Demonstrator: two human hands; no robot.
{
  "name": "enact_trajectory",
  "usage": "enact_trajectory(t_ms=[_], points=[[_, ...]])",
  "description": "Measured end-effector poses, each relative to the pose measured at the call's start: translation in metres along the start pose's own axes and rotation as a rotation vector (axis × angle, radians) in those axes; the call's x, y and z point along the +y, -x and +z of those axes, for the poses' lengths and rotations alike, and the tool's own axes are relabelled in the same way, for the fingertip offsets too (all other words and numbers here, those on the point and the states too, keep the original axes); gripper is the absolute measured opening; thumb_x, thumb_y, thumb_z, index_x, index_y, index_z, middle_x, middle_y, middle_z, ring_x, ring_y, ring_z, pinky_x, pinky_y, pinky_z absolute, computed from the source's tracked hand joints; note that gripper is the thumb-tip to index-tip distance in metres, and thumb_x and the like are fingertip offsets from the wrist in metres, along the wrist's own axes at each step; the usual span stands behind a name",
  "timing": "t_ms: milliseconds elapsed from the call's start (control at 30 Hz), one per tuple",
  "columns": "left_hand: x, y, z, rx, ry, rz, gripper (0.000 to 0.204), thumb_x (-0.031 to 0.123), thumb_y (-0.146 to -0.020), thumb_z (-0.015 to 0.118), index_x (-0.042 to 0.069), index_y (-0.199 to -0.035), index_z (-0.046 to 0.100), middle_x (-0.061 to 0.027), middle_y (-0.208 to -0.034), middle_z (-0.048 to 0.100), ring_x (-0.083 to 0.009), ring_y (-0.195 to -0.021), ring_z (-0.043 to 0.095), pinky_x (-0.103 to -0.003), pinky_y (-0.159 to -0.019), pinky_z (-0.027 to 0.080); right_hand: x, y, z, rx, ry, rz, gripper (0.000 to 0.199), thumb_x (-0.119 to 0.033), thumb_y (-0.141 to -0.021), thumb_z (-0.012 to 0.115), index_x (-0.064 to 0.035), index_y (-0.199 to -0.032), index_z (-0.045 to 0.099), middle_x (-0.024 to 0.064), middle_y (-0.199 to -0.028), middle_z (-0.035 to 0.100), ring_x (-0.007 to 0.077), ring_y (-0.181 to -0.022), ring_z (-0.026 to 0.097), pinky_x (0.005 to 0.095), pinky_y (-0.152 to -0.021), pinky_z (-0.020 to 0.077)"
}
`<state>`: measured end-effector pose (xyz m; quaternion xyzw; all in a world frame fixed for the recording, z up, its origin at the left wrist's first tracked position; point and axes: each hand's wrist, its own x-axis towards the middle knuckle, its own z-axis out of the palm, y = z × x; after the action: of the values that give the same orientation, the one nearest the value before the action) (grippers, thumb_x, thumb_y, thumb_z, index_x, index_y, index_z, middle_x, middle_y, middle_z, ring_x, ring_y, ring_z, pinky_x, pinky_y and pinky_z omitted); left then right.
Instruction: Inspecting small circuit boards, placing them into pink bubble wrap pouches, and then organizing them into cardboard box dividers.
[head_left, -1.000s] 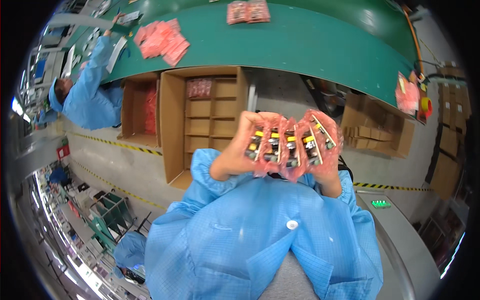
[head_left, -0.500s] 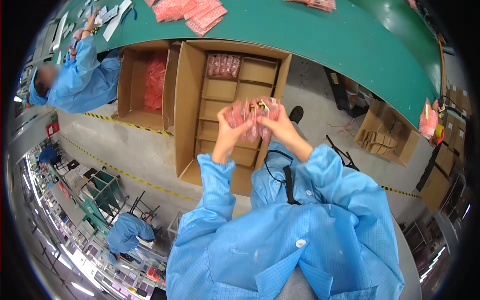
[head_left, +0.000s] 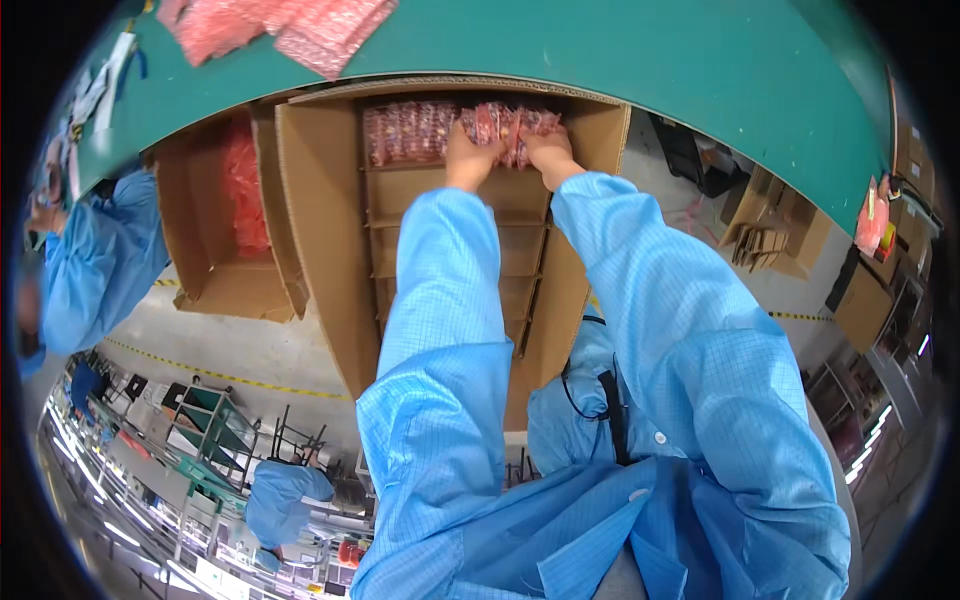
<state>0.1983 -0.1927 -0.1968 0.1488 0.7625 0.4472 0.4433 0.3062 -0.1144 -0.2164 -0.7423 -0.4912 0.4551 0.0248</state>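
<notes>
Both my arms reach forward into a large open cardboard box (head_left: pixel 325 200) split by cardboard dividers (head_left: pixel 455 222). My left hand (head_left: pixel 470 155) and my right hand (head_left: pixel 549 153) are closed on the two ends of a row of pink bubble-wrap packets (head_left: pixel 512 125). That row sits at the top of the far right compartment. Beside it, the far left compartment is filled with more pink bubble-wrap packets (head_left: pixel 408 130). What the wrap contains cannot be made out here.
A green table (head_left: pixel 480 45) runs along the far side, with pink bubble-wrap sheets (head_left: pixel 330 35) on it. Left of my box stands another carton (head_left: pixel 205 220) with pink wrap (head_left: pixel 247 190) inside. A co-worker in blue (head_left: pixel 105 250) is at the far left. Another carton (head_left: pixel 775 220) lies right.
My hands have moved away from me, carrying the bubble-wrap packets from above the middle of the box into its far right compartment. The view has shifted too.
</notes>
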Motion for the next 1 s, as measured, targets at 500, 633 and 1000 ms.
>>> enact_trajectory(t_ms=[500,633,1000], points=[[-0.007,0.016,-0.033,0.06,-0.623,0.054,0.076,0.026,-0.076,0.074,-0.001,-0.138,0.039,-0.0294,-0.124,0.057,-0.0433,-0.115,0.055,-0.049,-0.096,0.045,-0.077,0.086,-0.06,-0.429,0.019,-0.562,0.031,-0.011,-0.087,0.058,0.002,-0.114,0.063,0.0168,-0.114,0.067,0.0302,-0.106,0.063,0.0366,-0.091,0.0492],[-0.017,0.023,-0.052,0.437,-0.854,0.196,0.102,0.049,-0.077,0.075,-0.003,-0.148,0.024,-0.0327,-0.151,0.026,-0.0464,-0.142,0.022,-0.056,-0.114,0.021,-0.148,0.087,-0.161,-0.039,0.099,-1.25,0.026,-0.006,-0.092,0.054,-0.0036,-0.117,0.064,0.0096,-0.113,0.068,0.0192,-0.105,0.063,0.0317,-0.093,0.0475],[-0.051,-0.035,-0.052,0.395,-0.888,-0.119,0.157,0.091,-0.049,0.065,-0.003,-0.152,-0.008,-0.0385,-0.153,-0.011,-0.047,-0.145,-0.015,-0.061,-0.115,-0.006,-0.202,0.001,-0.149,0.166,0.501,-1.468,0.048,-0.009,-0.085,0.059,-0.003,-0.132,0.05,0.0185,-0.145,0.044,0.0376,-0.135,0.041,0.0447,-0.112,0.0326]])
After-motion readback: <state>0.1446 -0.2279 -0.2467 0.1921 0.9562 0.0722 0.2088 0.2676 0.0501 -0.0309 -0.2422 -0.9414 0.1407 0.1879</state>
